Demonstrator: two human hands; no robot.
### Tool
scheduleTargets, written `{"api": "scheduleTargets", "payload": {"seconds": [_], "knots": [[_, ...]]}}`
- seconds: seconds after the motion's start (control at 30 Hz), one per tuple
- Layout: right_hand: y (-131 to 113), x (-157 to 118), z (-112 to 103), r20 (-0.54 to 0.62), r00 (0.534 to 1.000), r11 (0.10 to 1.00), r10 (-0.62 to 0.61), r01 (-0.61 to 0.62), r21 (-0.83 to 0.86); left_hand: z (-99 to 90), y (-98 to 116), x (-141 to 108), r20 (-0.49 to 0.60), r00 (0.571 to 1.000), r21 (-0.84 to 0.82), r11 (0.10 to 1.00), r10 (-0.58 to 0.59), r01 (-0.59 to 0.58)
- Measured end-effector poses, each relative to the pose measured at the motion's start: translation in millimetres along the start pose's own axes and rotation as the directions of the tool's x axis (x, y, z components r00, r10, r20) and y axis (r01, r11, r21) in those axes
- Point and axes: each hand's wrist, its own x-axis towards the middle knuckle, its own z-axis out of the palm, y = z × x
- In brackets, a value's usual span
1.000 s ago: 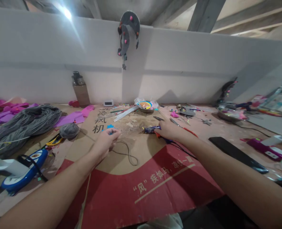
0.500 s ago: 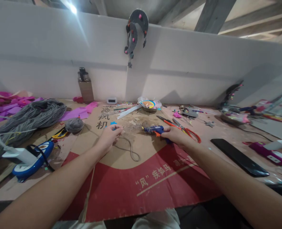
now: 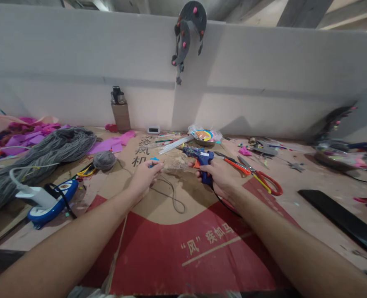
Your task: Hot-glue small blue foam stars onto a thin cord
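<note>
My left hand (image 3: 146,174) is closed in a pinch over the cardboard (image 3: 158,207), with a small bit of blue showing at its fingertips; the grey yarn (image 3: 175,194) runs from beside these fingers and loops on the cardboard. My right hand (image 3: 214,176) is wrapped round the handle of a blue glue gun (image 3: 204,159) with an orange trigger. The gun's nozzle points left, above a patch of dried glue. A small blue piece (image 3: 154,159) lies just behind my left fingertips. Left of that hand sits a ball of grey yarn (image 3: 104,160).
Red-handled scissors (image 3: 272,182) and a black phone (image 3: 339,219) lie to the right. A grey yarn skein (image 3: 53,155) and a blue power strip (image 3: 54,207) are at left. Behind are white sticks (image 3: 175,145), a bowl (image 3: 205,142) and a small clock (image 3: 153,129).
My right hand has lifted the glue gun and turned it more upright, and its handle now shows. The camera view has shifted to the left. My left hand keeps its pinch.
</note>
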Motion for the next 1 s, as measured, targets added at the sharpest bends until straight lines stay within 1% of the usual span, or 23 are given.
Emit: {"api": "scheduleTargets", "payload": {"seconds": [0.1,0.2,0.3,0.4,0.53,0.7,0.87,1.0], "knots": [[7,-2,1,0.035,0.997,0.991,-0.071,0.074,-0.116,2.0,1,-1,-0.018,1.0,0.011,1.0,-0.022,0.022],[8,-8,4,0.098,0.986,0.963,-0.133,0.152,-0.222,3.4,2,-1,-0.051,0.998,0.019,0.999,-0.032,0.033],[7,-15,7,0.124,0.982,0.919,-0.145,0.179,-0.351,4.0,4,-2,-0.108,0.994,0.07,0.997,-0.031,0.038],[7,-20,9,0.127,0.98,0.877,-0.156,0.196,-0.438,4.0,5,-2,-0.127,0.991,0.109,0.993,-0.034,0.048],[6,-24,12,0.134,0.976,0.848,-0.17,0.214,-0.484,4.3,5,-2,-0.118,0.992,0.115,0.992,-0.045,0.059],[6,-25,14,0.136,0.972,0.845,-0.192,0.234,-0.481,5.6,5,-3,-0.126,0.99,0.092,0.993,-0.066,0.078],[10,-24,14,0.127,0.978,0.849,-0.167,0.209,-0.485,3.9,2,-2,-0.118,0.991,0.104,0.992,-0.061,0.073],[13,-22,13,0.131,0.977,0.84,-0.167,0.211,-0.5,2.6,0,-1,-0.114,0.992,0.123,0.99,-0.051,0.065]]}}
